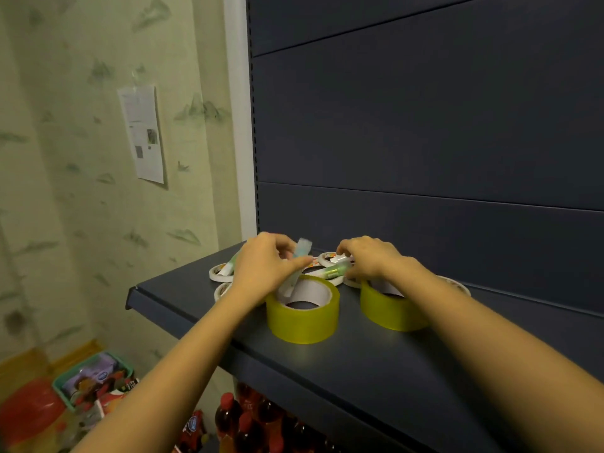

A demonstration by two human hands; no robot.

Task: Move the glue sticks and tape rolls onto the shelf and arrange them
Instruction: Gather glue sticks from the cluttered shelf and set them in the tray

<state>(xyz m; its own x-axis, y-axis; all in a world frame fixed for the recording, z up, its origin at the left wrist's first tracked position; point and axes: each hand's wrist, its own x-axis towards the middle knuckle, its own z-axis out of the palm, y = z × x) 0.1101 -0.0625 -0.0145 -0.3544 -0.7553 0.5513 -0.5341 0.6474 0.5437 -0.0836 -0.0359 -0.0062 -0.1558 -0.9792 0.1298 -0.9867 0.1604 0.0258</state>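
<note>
Two wide yellow tape rolls stand on the dark shelf [359, 361]: one [303, 317] in front of my left hand, one [390, 310] under my right wrist. Several thin white tape rolls [218, 273] lie flat behind them. My left hand [264, 269] pinches a glue stick [300, 253] that stands tilted, its lower end inside the nearer yellow roll. My right hand [369, 258] grips a green glue stick [335, 271] lying across the white rolls. Another glue stick [228, 266] rests on the leftmost white roll.
The shelf's dark back panel [425, 125] rises right behind the items. A papered wall with a taped sheet [142, 134] is at left. Below the shelf stand red drink bottles [242, 426], and a green basket [91, 377] sits on the floor.
</note>
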